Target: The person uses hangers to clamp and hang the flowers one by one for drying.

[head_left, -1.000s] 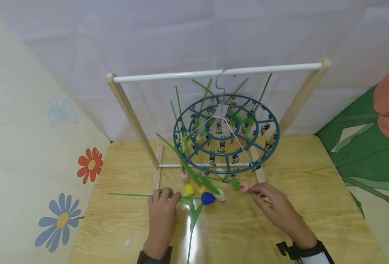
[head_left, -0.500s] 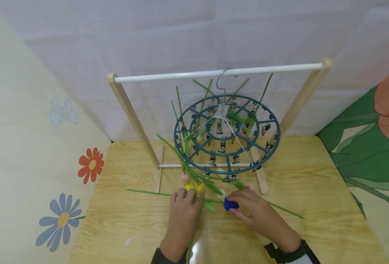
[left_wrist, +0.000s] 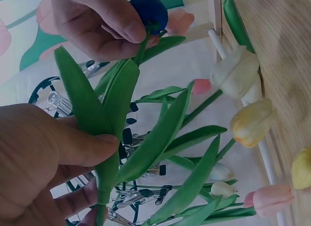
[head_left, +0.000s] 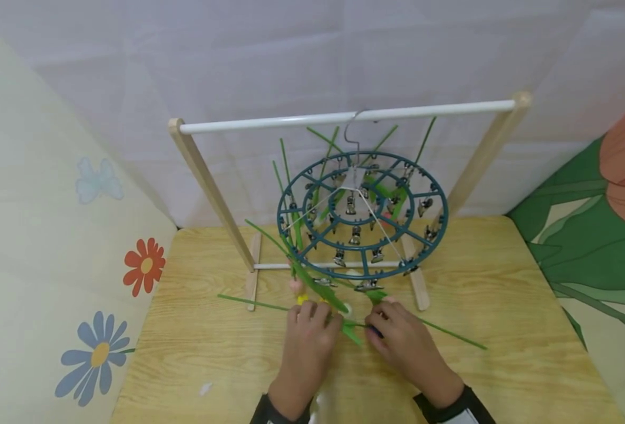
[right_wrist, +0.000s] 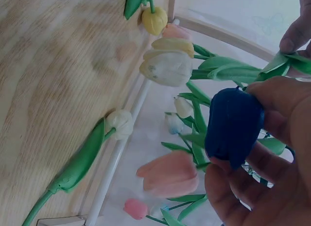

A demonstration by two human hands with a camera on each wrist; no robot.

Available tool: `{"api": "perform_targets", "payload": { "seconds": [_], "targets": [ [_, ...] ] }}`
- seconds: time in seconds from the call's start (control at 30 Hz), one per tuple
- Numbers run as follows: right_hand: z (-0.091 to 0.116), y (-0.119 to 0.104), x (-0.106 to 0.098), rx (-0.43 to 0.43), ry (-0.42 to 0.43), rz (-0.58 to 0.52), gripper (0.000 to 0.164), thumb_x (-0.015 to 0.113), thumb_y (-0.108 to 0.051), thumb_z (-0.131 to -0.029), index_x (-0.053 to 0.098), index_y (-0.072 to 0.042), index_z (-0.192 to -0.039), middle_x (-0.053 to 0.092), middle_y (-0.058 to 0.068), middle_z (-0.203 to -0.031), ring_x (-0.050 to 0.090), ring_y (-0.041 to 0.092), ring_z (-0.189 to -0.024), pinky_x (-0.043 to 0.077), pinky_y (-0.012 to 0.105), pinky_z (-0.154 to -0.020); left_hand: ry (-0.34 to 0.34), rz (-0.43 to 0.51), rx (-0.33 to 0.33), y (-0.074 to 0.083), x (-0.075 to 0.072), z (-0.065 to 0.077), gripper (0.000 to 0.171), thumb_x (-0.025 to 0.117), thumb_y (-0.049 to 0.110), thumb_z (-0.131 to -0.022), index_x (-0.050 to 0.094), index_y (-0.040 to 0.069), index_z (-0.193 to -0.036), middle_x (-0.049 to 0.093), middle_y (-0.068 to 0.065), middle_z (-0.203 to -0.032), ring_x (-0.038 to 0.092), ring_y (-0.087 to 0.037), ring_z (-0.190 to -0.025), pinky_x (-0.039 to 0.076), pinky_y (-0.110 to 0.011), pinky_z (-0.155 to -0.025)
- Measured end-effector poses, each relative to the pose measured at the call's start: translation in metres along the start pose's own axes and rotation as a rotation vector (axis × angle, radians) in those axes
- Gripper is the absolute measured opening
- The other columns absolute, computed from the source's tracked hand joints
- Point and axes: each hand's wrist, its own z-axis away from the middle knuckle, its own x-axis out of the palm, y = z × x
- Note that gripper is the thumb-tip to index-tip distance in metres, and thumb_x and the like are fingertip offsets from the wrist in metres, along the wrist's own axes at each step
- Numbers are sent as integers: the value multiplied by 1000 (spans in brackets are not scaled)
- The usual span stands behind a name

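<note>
Both hands are on one artificial blue tulip. Its bloom [right_wrist: 234,124] is held in the curled fingers of my right hand [head_left: 408,350], which pinches the stem just below it. My left hand [head_left: 310,338] pinches the tulip's green leaves [left_wrist: 109,114] and stem between thumb and fingers. The stem's tail [head_left: 249,301] sticks out leftward past that hand. In the head view the bloom is mostly hidden by the right fingers. Just beyond the hands hangs a round teal clip hanger [head_left: 364,257], with several tulips clipped to it, blooms down.
The hanger hooks over the white rail [head_left: 291,121] of a wooden stand, with a post [head_left: 212,194] on the left. Loose tulips lie under it, including a yellow bloom [right_wrist: 154,20] and a white bloom [right_wrist: 119,124]. A green stem [head_left: 452,334] extends right on the table [head_left: 185,353].
The right hand has let go of a pink tulip and taken hold of the blue tulip. The left hand has moved right with the blue tulip's stem, bringing both hands close together.
</note>
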Motion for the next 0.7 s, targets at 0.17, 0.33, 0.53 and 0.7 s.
{"api": "perform_targets", "payload": {
  "seconds": [0.17, 0.33, 0.53, 0.7],
  "targets": [
    [3, 2, -1, 31, -6, 10, 16, 83, -11, -77, 71, -10, -87, 67, 2, -94, 65, 17, -86, 61, 35, -73, 106, 66, 68, 3, -1, -1, 20, 75, 10, -83, 79, 19, -100, 73, 1, -103, 63, -20, -95, 53, -38, -81],
    [5, 6, -5, 8, 52, -26, 26, 60, -29, -102, 72, -8, -91, 69, 4, -98, 68, 21, -91, 62, 41, -83, 433, 269, 257, 1, 1, 1, 14, 65, 3, -91, 78, 8, -95, 73, -2, -90, 67, -17, -83, 55, -31, -77],
    [4, 8, -13, 64, 110, -107, 56, 40, -52, -107, 73, -9, -90, 70, 0, -99, 69, 17, -91, 60, 32, -86, 281, 551, 70, -7, 11, 12, 25, 80, 9, -85, 74, 2, -108, 75, -7, -100, 71, -19, -89, 60, -24, -82],
    [1, 5, -13, 88, 109, -187, 56, 43, -55, -105, 73, -10, -92, 70, -1, -100, 68, 17, -92, 57, 20, -81, 109, 1065, -208, -6, 22, 14, 42, 77, 2, -88, 64, -5, -127, 73, -22, -117, 74, -26, -105, 64, -33, -86]
  ]
}}
